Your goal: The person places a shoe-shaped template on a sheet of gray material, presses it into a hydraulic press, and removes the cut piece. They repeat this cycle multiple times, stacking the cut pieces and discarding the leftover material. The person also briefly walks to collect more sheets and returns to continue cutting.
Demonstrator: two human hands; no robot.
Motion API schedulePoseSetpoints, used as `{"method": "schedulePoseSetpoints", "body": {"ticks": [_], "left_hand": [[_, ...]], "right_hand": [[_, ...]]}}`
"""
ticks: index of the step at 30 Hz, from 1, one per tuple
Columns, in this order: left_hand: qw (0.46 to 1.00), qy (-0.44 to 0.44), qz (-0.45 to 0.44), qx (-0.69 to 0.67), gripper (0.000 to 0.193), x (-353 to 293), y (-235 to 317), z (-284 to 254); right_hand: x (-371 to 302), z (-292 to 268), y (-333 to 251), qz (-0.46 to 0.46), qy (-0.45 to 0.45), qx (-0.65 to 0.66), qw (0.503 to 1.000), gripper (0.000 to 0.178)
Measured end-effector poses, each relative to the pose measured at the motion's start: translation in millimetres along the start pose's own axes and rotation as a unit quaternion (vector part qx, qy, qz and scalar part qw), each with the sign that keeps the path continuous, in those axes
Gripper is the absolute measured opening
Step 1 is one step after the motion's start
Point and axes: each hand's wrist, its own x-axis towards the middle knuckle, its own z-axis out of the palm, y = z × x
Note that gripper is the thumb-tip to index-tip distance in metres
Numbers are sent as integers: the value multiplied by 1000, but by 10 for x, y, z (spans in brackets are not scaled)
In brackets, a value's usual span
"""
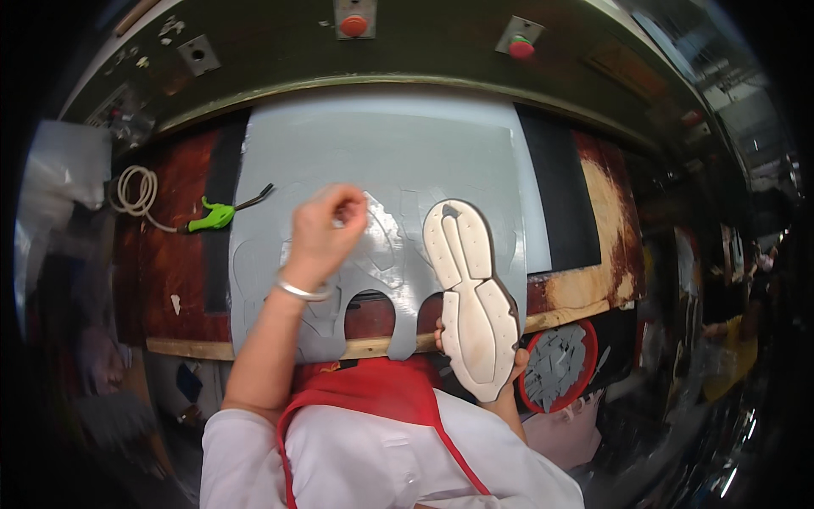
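Note:
My right hand (519, 365) grips a shoe-sole-shaped cutting die (482, 318) by its lower part. The die has a dark metal edge, cream foam pads and small dark dots, and it stands tilted over the right side of a grey sheet (322, 153). My left hand (326, 225), with a bangle at the wrist, is raised above the middle of the sheet. Its fingers are curled together, slightly blurred; what they hold, if anything, is hidden. Cut outlines mark the sheet, and rounded pieces are gone from its near edge.
A green air blow gun (212, 215) with a coiled hose lies at the left. Across the back runs a dark green machine beam (441, 64) with red buttons. A red tub (585, 377) of grey scraps stands low at the right. The wooden table edge (191, 348) runs before me.

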Motion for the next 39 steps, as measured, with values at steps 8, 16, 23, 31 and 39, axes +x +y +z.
{"method": "schedulePoseSetpoints", "body": {"ticks": [8, 16, 23, 31, 39], "left_hand": [[984, -74, 157, -44, 20, 10, 176, 584], [984, -112, 126, -64, 19, 86, 126, 751], [972, -68, 226, 7, 10, 107, -3, 761], [992, -115, 20, 57, 13, 26, -143, -144], [912, -387, -136, -1, 11, -758, -463, -538]], "right_hand": [[-2, -106, -122, -47, 44, -37, 997, 115], [-103, -140, -90, -20, -7, -17, 1000, 104], [-74, -114, -71, -9, 8, -26, 1000, 106], [-31, -239, -238, -96, 83, -62, 990, 106], [64, -1063, -1271, -184, 295, -565, 748, 74]]}}
